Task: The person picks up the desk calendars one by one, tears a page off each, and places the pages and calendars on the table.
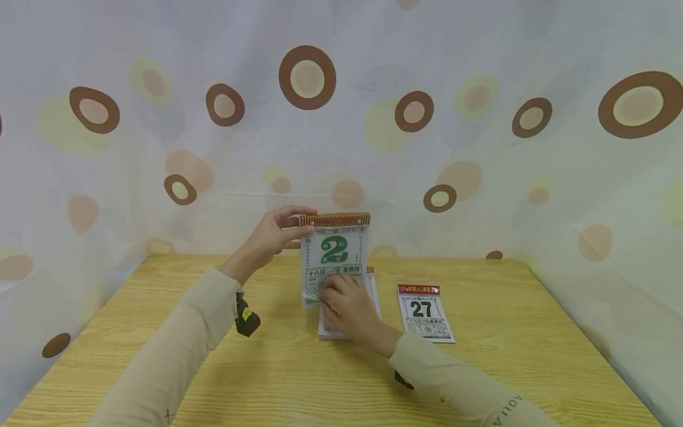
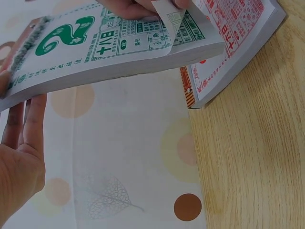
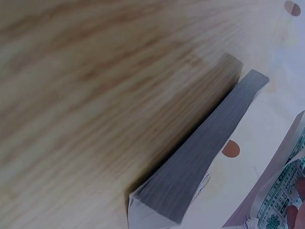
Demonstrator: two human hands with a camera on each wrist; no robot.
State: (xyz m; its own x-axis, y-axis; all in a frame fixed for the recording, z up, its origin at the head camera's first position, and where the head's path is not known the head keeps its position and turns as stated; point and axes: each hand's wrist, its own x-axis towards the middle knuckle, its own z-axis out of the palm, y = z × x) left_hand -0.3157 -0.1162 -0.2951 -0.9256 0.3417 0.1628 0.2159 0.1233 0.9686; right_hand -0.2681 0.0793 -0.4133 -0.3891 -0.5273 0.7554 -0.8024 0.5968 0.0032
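A thick tear-off calendar [image 1: 335,246] with a green 2 on its top page stands tilted up above the table. My left hand [image 1: 271,236] grips it at its upper left corner, thumb in front and fingers behind. My right hand [image 1: 353,311] is at the lower part of the page, where its fingers pinch a page corner [image 2: 167,19] that curls up off the block. Partly hidden behind lies a second calendar [image 2: 233,33] with red print, flat on the table; its thick page edge [image 3: 195,155] shows in the right wrist view.
To the right on the wooden table [image 1: 288,379] lies a smaller calendar [image 1: 425,323] with a black 27 and a red header. A pale curtain [image 1: 341,148] with brown and yellow circles hangs behind the table and at both sides.
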